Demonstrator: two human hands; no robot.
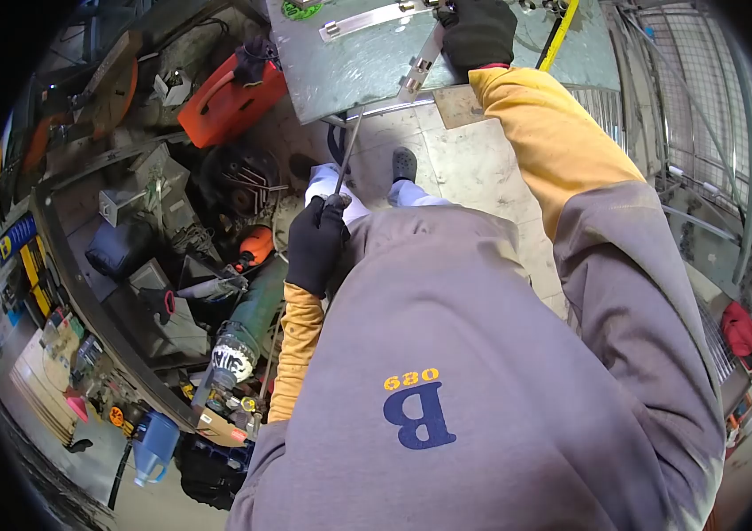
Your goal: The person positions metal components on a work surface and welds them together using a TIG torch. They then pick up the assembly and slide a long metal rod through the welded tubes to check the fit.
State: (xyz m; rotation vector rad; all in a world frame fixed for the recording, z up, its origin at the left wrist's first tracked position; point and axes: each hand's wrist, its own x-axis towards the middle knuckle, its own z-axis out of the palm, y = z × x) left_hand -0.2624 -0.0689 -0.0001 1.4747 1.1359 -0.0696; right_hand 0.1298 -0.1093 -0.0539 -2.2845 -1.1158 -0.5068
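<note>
My left hand (316, 246), in a black glove, is closed around a thin metal rod (352, 152) that points up toward the table's near edge. At the top, my right hand (479, 34), also black-gloved, is closed at the upper end of a short metal strip (421, 67) with small fittings on it. That strip slants over the edge of the grey metal table (340, 75). Another metal strip (367, 21) lies across the tabletop, left of my right hand. To the right of that hand is a yellow measuring tape (559, 37).
A red-orange case (232, 99) stands left of the table. Below it, a cluttered metal-framed bin (110, 332) holds a green cylinder (256, 314) and scrap. A blue jug (156, 449) is at lower left. Wire-mesh racks (703, 80) and a red cloth item (741, 334) are at right.
</note>
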